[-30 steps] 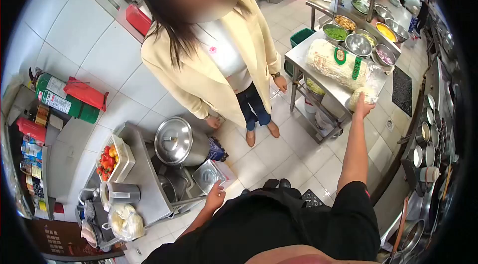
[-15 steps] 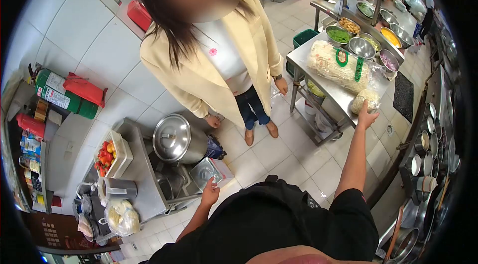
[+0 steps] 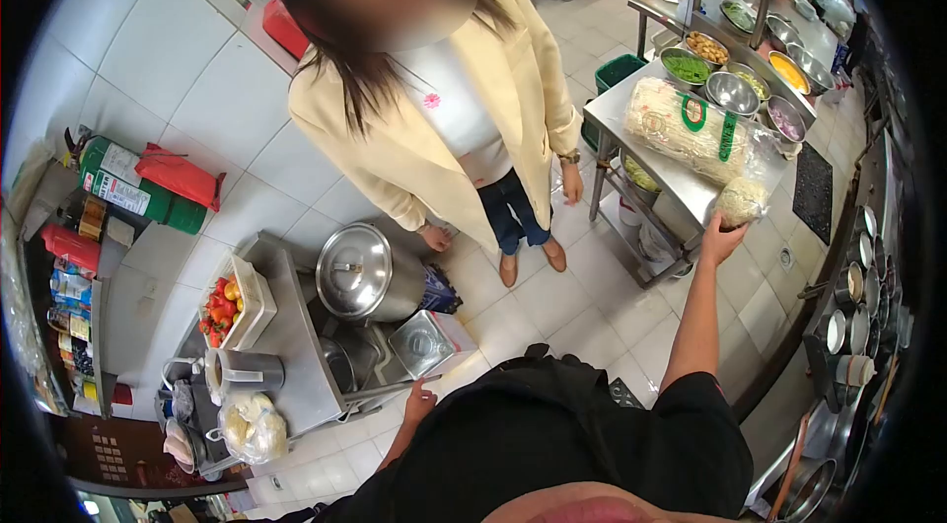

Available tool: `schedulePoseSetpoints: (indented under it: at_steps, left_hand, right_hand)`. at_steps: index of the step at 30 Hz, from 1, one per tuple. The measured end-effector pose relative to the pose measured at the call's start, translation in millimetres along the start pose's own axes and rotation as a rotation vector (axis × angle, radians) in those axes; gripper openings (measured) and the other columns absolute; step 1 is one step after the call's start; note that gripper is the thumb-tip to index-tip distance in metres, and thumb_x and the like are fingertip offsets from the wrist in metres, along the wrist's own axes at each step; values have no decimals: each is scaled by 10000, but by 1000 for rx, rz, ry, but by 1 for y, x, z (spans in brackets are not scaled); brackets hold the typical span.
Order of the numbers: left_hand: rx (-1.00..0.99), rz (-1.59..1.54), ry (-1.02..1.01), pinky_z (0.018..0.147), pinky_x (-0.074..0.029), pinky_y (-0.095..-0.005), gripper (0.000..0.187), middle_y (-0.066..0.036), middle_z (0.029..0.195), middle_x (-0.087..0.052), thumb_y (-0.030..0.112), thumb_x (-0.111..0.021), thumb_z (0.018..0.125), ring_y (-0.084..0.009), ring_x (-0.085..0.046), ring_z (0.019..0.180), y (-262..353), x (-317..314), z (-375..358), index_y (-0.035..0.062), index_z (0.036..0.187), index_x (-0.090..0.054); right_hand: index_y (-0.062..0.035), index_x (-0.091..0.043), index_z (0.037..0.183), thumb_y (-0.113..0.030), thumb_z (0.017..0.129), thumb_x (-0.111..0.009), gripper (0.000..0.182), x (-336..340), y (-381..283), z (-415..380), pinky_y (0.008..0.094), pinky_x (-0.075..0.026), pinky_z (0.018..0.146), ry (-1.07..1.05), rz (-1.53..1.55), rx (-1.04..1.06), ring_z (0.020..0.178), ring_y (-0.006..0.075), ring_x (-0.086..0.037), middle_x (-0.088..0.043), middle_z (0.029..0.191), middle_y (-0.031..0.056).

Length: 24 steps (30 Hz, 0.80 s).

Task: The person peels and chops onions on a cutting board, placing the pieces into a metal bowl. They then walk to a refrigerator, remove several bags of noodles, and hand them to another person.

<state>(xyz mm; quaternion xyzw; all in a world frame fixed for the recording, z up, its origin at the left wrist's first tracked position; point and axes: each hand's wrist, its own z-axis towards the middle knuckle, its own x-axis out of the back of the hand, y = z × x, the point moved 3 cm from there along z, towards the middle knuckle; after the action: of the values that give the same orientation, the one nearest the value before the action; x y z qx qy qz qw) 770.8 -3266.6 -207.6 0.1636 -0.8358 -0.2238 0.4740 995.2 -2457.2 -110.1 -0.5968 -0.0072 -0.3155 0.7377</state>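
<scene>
At the near end of the metal table, my right hand (image 3: 723, 241) has its fingers curled against the near side of a clear-wrapped clump of pale noodles (image 3: 744, 197). Behind that clump lies a large plastic pack of noodles (image 3: 683, 128) with green and red print. Low beside my body, my left hand (image 3: 421, 399) holds nothing, its fingers loosely apart. Nearest to it stands a square metal tin (image 3: 424, 343) on the floor side. Part of my right fingers is hidden by the clump.
A person in a cream jacket (image 3: 523, 59) faces me. Metal bowls, one of chopped greens (image 3: 686, 65), stand behind the noodles on the table (image 3: 614, 113). A lidded pot (image 3: 355, 271) and a crate of peppers (image 3: 258, 301) are left; stove-side pans (image 3: 858, 326) line the right.
My right hand has shifted from the top of the noodle clump to its near side. My left hand has dropped closer to my body. The whole view has tilted slightly.
</scene>
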Motion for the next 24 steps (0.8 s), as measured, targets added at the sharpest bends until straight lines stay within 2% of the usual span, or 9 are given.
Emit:
schedulePoseSetpoints:
  at_steps: [3,5,8,9,10,13,16,21,24]
  left_hand:
    - [-38,91,-54,810,-556,-383,757,-122,1020,-720,216,-699,809,-274,-710,896,-8,7,-4,68,1474,-368]
    - [-18,74,-48,826,-551,-385,762,-111,999,-728,227,-709,804,-278,-709,907,-41,-4,10,60,1467,-373]
    - [20,71,-36,843,-546,-390,763,-111,974,-736,233,-711,803,-289,-707,920,-50,-11,9,49,1462,-374]
    - [29,73,-29,847,-545,-392,762,-113,966,-737,233,-709,804,-293,-706,923,-45,-11,10,46,1462,-374]
    - [65,121,-43,870,-538,-401,755,-121,985,-735,236,-698,807,-310,-700,948,-12,3,1,42,1461,-374]
    - [4,-74,-24,886,-531,-411,716,-124,1000,-733,235,-688,810,-324,-691,966,-28,-6,16,33,1438,-410]
    - [-67,-13,-7,897,-526,-419,686,-128,1015,-730,243,-683,813,-328,-684,989,-7,-1,20,29,1419,-444]
    - [30,6,-48,909,-523,-414,691,-140,1028,-727,247,-672,815,-318,-688,986,26,7,11,29,1429,-444]
    - [15,16,-79,909,-524,-415,699,-144,1011,-728,249,-669,815,-317,-691,975,23,6,10,28,1436,-437]
  right_hand:
    - [-18,-341,1497,-421,835,-725,864,-4,10,-2,468,-383,1088,11,-13,67,1316,402,-451,-442,1445,239]
    - [-26,-355,1492,-399,828,-735,851,-5,13,-2,466,-381,1089,44,-34,90,1313,403,-452,-446,1440,237]
    - [-20,-367,1484,-414,818,-735,857,-8,18,-1,465,-374,1095,58,-34,130,1320,395,-447,-462,1432,235]
    - [-16,-367,1483,-417,815,-737,862,-10,18,-1,465,-373,1095,54,-24,129,1321,395,-447,-464,1431,236]
    - [-12,-366,1482,-419,811,-738,868,-11,17,1,464,-372,1096,52,-15,127,1321,395,-446,-467,1430,237]
    - [9,-375,1469,-423,792,-755,889,-10,20,4,462,-369,1097,57,-34,109,1319,397,-449,-471,1431,241]
    - [15,-383,1460,-420,784,-767,891,-7,19,5,457,-384,1084,72,-40,118,1297,401,-474,-488,1416,241]
    - [33,-373,1455,-439,765,-805,941,-9,25,17,440,-441,1042,65,80,93,1238,378,-548,-517,1389,244]
    - [34,-340,1470,-495,713,-838,1049,-20,36,41,427,-442,1050,83,261,-93,1246,367,-545,-494,1412,243]
